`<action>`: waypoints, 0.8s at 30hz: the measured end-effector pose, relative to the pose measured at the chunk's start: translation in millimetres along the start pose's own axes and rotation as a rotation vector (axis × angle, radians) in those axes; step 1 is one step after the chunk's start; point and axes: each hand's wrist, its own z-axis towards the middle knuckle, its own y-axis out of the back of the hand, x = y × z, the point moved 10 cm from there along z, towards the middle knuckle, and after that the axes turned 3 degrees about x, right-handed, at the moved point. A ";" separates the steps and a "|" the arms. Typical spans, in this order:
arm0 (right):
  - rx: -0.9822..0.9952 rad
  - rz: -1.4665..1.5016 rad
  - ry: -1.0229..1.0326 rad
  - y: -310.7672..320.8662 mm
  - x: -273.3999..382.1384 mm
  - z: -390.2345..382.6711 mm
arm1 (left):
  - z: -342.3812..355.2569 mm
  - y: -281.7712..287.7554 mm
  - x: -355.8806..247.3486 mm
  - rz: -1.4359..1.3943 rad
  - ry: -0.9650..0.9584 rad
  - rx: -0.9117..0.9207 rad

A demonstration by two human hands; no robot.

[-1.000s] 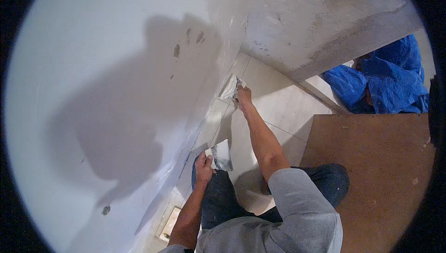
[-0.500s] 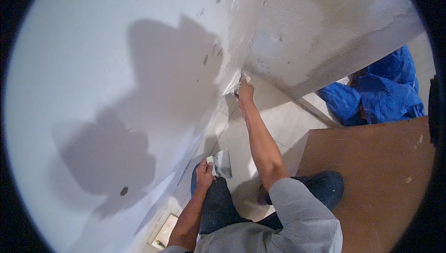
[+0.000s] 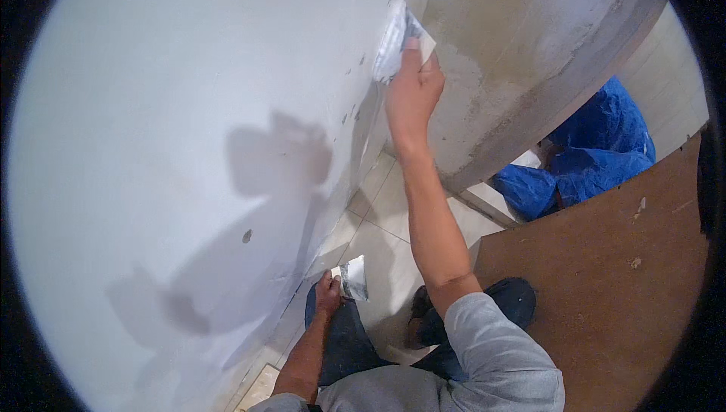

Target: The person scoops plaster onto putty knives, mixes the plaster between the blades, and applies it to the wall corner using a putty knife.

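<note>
My right hand is raised high and grips a putty knife whose white-smeared blade lies flat against the white wall near the corner. My left hand rests low by my knee and holds a second putty knife with grey-white filler on its blade. The smooth white wall meets a rough grey plastered wall at the corner just right of the raised blade.
Pale floor tiles run along the wall base. A brown board lies on the floor to the right. A crumpled blue plastic sheet sits by the grey wall. Small dark marks dot the white wall.
My right hand has swept the putty knife upward along the wall near the corner. My left hand stays low with its knife, almost unmoved.
</note>
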 end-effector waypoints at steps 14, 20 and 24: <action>-0.033 0.055 -0.706 127.5 -287.1 -179.5 | 1.5 1.1 35.0 0.021 0.233 0.052; -0.095 0.004 -1.062 142.2 -455.1 -308.7 | -2.6 -1.8 23.2 -0.089 0.394 0.051; 0.075 -0.496 -1.039 154.5 -569.8 -363.5 | 3.4 -7.2 9.5 0.044 0.309 0.076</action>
